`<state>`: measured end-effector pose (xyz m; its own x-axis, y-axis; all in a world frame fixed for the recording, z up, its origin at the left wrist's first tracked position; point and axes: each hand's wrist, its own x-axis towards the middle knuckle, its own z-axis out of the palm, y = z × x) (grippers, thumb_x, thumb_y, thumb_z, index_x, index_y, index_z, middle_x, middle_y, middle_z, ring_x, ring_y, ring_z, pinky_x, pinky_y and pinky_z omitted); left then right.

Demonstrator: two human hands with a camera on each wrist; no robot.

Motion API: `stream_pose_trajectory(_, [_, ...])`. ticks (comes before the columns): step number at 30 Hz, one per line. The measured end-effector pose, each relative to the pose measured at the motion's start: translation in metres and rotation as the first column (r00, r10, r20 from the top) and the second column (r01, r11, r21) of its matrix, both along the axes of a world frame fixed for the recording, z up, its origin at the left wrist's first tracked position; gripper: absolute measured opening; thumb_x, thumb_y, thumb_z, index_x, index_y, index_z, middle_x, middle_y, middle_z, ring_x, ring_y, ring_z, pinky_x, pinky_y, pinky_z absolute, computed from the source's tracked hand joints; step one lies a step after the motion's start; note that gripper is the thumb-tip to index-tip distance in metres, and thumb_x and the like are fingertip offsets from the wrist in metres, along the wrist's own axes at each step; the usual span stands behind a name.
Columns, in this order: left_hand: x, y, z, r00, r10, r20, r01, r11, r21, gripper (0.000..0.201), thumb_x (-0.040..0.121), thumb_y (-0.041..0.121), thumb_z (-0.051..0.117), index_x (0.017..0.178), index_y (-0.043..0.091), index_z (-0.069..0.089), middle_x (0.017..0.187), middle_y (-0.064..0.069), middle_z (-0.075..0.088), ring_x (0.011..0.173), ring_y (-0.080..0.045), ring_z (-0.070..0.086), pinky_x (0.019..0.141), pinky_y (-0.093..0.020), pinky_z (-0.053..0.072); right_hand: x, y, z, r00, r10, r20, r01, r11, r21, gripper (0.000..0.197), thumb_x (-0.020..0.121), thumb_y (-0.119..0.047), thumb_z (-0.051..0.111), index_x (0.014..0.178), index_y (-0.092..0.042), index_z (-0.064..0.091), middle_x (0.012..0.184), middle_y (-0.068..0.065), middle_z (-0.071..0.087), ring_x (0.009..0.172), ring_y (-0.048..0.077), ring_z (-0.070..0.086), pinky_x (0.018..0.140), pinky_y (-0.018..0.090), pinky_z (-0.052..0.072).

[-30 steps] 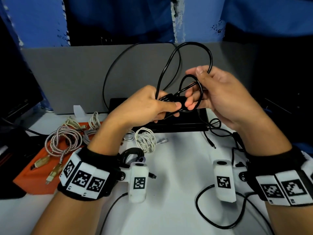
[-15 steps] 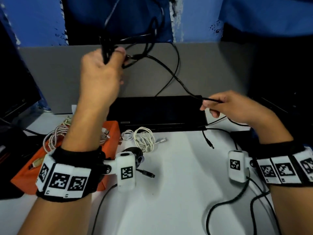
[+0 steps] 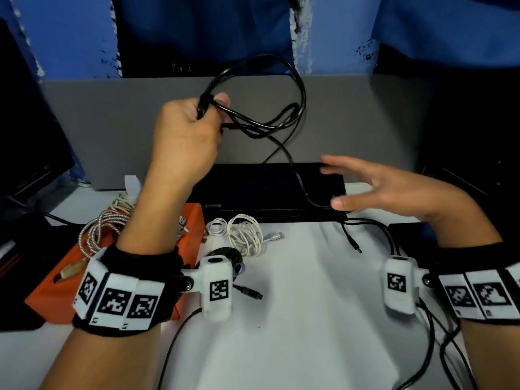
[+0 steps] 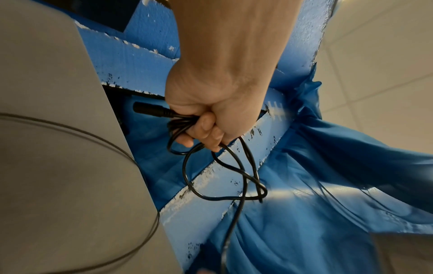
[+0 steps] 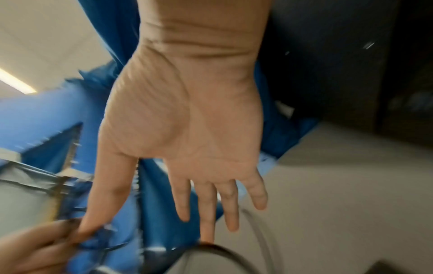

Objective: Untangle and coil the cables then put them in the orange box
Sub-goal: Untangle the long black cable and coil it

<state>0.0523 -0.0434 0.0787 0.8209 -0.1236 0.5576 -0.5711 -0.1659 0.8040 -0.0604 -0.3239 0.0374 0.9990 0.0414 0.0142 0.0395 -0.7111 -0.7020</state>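
Fingers (image 4: pixel 206 133) of the left hand (image 3: pixel 183 136) are curled tight round a bunch of thin black rubber-sheathed cable (image 3: pixel 281 119), gripped in the upper centre of the head view in front of the grey panel (image 3: pixel 365 116); several loops spill rightward from the fist and one strand drops down across the flat black device (image 3: pixel 267 190) toward the worktop; in the left wrist view the cable's black barrel connector (image 4: pixel 152 111) sticks out of the fist toward the left of the frame, with the loops hanging below the knuckles; the right hand (image 3: pixel 394 190) hovers at centre right of the head view, fingers (image 5: pixel 206 209) straight and spread, palm bare and holding nothing; whether a fingertip touches the strand beside it I cannot tell, as that view is blurred; the shallow orange box (image 3: pixel 56 294) sits at lower left on the white worktop (image 3: pixel 295 319), partly behind the left forearm, with a coiled braided silver-and-red cable (image 3: pixel 98 232) lying in it; a coiled white cable (image 3: pixel 244 232) rests on the worktop just right of the box, near the front edge of the black device; more loose black cable (image 3: pixel 351 243) trails across the worktop at lower right.
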Motion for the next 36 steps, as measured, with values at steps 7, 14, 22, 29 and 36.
stream_pose_trajectory(7, [-0.01,-0.02,-0.006,1.0,0.014,-0.015,-0.013,0.996,0.092,0.045,0.093,0.049,0.061,0.063,0.016,0.064,0.05,0.003,0.049,0.052,-0.018,0.046,0.062,-0.052,0.054,-0.005,0.094,0.014,0.951,0.118,0.286,-0.168,0.973,0.159,0.027,0.1,-0.035,0.063,0.122,-0.021,0.069,0.088,0.002,0.075,0.086,0.025,0.073,0.097,0.046,0.056])
stream_pose_trajectory(14, [-0.019,-0.026,-0.009,0.95,-0.228,-0.215,0.271,0.942,0.196,0.043,0.1,0.044,0.058,0.068,0.015,0.061,0.04,0.008,0.04,0.036,-0.01,0.037,0.056,-0.03,0.043,0.011,0.099,0.015,0.955,-0.187,0.229,-0.051,0.657,0.752,0.039,0.097,0.004,0.038,0.129,0.0,0.062,0.066,-0.001,0.029,0.057,0.013,0.017,0.045,0.026,0.016])
stream_pose_trajectory(22, [-0.019,-0.03,-0.014,0.96,-0.178,-0.216,0.219,0.958,0.187,0.041,0.097,0.041,0.062,0.064,0.016,0.064,0.043,0.006,0.045,0.042,-0.016,0.04,0.058,-0.033,0.042,0.02,0.099,0.007,0.972,-0.119,0.201,-0.085,0.622,0.779,0.024,0.102,-0.025,0.056,0.115,-0.011,0.069,0.076,0.002,0.026,0.062,0.016,0.017,0.049,0.029,0.013])
stream_pose_trajectory(29, [-0.01,-0.023,-0.01,0.994,-0.069,-0.09,0.072,0.997,0.031,0.028,0.094,0.034,0.069,0.074,0.014,0.072,0.043,0.011,0.049,0.044,-0.009,0.044,0.059,-0.03,0.04,0.021,0.097,0.011,0.969,-0.223,0.104,0.099,0.74,0.666,0.04,0.107,-0.022,0.038,0.108,0.001,0.07,0.063,-0.001,0.046,0.049,0.013,0.032,0.045,0.029,0.021])
stream_pose_trajectory(36, [-0.021,-0.025,-0.011,0.962,-0.252,-0.105,0.26,0.963,0.069,0.015,0.087,0.022,0.079,0.077,0.016,0.07,0.048,0.016,0.051,0.045,0.0,0.045,0.052,-0.019,0.039,0.024,0.089,0.02,0.98,-0.197,0.035,0.123,0.731,0.671,0.043,0.106,-0.025,0.038,0.112,0.002,0.072,0.065,-0.002,0.039,0.054,0.011,0.02,0.047,0.029,0.012])
